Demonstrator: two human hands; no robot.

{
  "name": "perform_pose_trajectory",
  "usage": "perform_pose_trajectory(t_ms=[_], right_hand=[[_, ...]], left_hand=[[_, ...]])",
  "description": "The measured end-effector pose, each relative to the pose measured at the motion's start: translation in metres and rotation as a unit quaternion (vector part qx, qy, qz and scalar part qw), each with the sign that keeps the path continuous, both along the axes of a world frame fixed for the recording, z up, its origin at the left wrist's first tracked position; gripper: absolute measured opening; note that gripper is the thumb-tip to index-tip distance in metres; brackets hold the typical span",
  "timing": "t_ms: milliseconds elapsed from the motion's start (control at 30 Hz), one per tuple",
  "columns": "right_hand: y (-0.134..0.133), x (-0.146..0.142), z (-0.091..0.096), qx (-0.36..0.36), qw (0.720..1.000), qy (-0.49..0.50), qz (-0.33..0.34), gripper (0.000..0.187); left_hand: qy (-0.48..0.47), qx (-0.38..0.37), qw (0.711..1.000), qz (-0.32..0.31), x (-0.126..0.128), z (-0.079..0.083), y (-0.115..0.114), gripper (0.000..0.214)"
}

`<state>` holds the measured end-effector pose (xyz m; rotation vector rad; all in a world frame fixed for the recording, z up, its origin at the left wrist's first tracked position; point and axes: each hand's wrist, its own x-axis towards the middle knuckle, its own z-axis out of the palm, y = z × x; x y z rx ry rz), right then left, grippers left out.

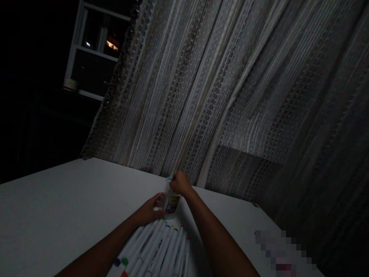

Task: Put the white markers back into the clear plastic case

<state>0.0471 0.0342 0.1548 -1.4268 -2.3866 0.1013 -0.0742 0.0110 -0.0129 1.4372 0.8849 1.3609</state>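
White table [72,204], smooth top, dimly lit, corner at far right. White markers [161,250] lying on it at bottom centre, side by side, roughly parallel, some touching, coloured ends [124,261] incl. purple, green, orange-red at lower left. Small clear case [169,216] with colourful label [173,203] upright just beyond markers. Right side: pixelated patch [278,250], can't tell what's under it

Markers [165,248] on table [72,200], container [172,204] beyond, curtain [201,96] behind
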Motion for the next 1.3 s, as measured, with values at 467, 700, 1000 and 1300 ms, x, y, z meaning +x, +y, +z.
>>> perform_pose_trajectory(t_ms=[467, 700, 1000, 1300], right_hand=[[0.002, 0.003, -0.001, -0.006, 1.0, 0.004, 0.014, 0.017], [0.001, 0.002, 0.002, -0.025, 0.999, -0.016, 0.024, 0.017], [0.0, 0.003, 0.003, -0.022, 0.999, -0.039, 0.024, 0.021], [0.0, 0.004, 0.007, -0.073, 0.993, -0.073, 0.052, 0.02]], left_hand=[[0.028, -0.016, 0.999, -0.001, 0.001, 0.005, -0.001, 0.078], [0.018, -0.006, 1.0, 0.009, 0.0, -0.003, 0.004, 0.079], [0.027, -0.01, 1.0, 0.0, -0.001, -0.005, 0.006, 0.084], [0.028, -0.005, 0.999, -0.015, 0.0, 0.007, -0.002, 0.074]])
